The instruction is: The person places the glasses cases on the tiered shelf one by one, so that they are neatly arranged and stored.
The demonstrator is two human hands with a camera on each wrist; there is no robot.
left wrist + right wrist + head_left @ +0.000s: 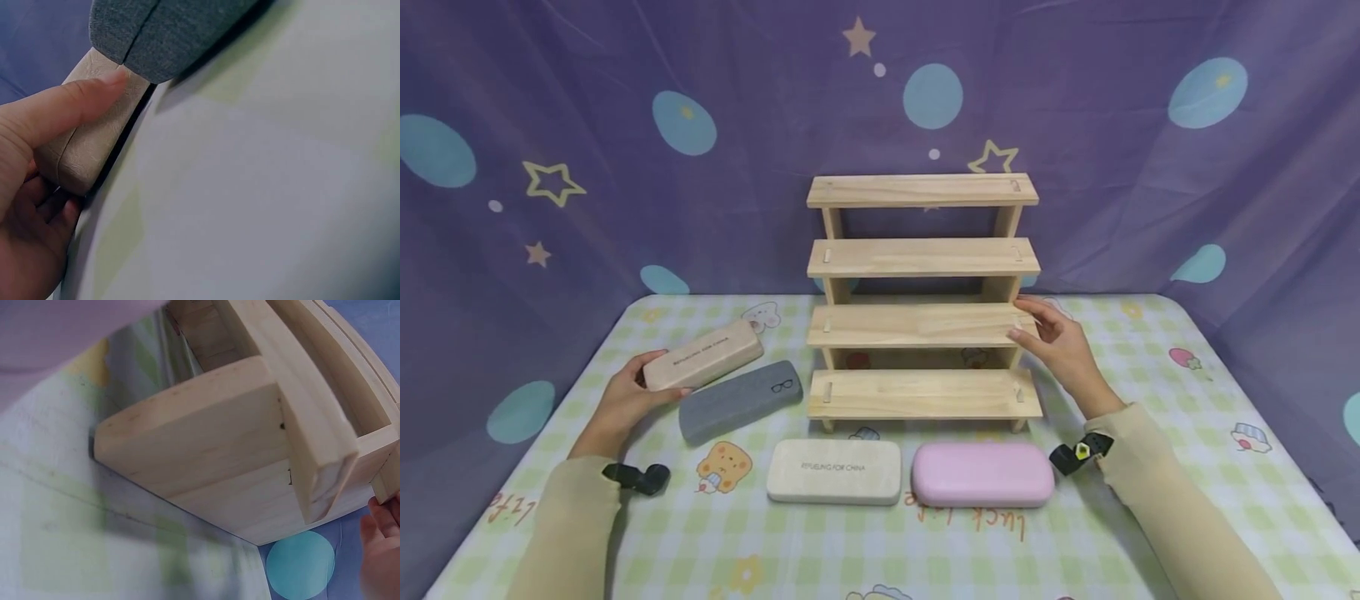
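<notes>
My left hand (pixel 625 398) grips the near end of a beige glasses case (pixel 703 358), thumb along one side and fingers round the other. In the left wrist view that case (pixel 94 137) lies low against the tablecloth. Beside it, a grey-blue glasses case (pixel 741 402) with a small spectacles mark lies aslant. On the right, my right hand (pixel 1063 350) holds the end of a tread on a four-step wooden display stand (pixel 921 325), thumb on its front and fingers behind. Only part of the right hand (pixel 382 550) appears at the right wrist view's edge.
In front of the stand lie a cream glasses case (pixel 835 472) with printed letters and a pink glasses case (pixel 983 475), side by side. A green-checked tablecloth (pixel 685 550) covers the table. Behind the stand hangs a purple curtain (pixel 760 108).
</notes>
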